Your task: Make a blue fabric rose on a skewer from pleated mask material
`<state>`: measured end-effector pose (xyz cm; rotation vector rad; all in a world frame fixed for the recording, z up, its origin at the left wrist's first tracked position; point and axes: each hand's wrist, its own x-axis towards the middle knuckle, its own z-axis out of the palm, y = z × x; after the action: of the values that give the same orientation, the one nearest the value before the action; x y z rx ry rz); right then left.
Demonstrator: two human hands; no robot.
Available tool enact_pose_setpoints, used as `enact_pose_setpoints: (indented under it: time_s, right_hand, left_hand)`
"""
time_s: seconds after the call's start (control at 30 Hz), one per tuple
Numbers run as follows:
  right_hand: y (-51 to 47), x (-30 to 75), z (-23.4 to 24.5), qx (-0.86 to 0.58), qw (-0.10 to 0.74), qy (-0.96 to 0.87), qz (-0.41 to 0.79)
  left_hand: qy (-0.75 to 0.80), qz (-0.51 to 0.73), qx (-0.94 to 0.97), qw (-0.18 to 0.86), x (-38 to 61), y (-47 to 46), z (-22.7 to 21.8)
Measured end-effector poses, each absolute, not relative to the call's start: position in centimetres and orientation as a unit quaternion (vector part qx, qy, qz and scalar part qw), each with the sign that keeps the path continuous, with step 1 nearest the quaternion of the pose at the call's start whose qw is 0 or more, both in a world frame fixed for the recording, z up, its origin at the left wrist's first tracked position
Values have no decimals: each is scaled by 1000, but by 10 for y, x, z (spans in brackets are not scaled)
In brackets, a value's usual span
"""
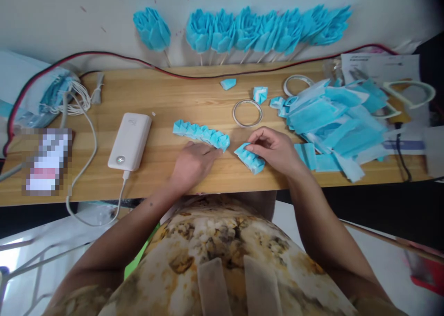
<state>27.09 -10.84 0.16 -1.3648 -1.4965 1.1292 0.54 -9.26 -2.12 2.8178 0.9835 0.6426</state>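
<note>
A row of folded blue fabric petals (199, 132) lies on the wooden table. My left hand (194, 165) rests along its front edge, fingers together and closed against the row's right end; the fingertips are partly hidden. A shorter strip of folded blue petals (252, 162) is pinched between the thumb and fingers of my right hand (272, 148), low over the table just right of the row. Behind my hands lie a roll of tape (235, 117), a folded blue petal (260, 94) and a small blue piece (228, 83).
Cut blue fabric pieces (319, 115) are heaped at the right, beside another tape roll (286, 86) and scissors (412, 104). Blue fabric flowers (246, 29) on sticks lean at the wall. Left are a white power bank (129, 138) with its cable and a phone (48, 161).
</note>
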Motion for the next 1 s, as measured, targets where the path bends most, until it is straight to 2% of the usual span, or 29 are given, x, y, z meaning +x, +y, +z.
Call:
enact_pose_setpoints:
  time_s: [0.1,0.23,0.47,1.0]
  right_hand:
    - [-110,268,1,-517,423,-576,471]
    - [-111,268,-3,-517,412,-579,478]
    - [-107,262,-7,-560,388,-600,418]
    - [-96,236,-16,-567,371,-660,324]
  left_hand:
    - [329,209,918,67,6,-94,-21]
    - [335,211,916,72,6,-94,-21]
    - [316,221,922,31,6,-93,-16]
    - [330,191,923,52,6,-94,-18]
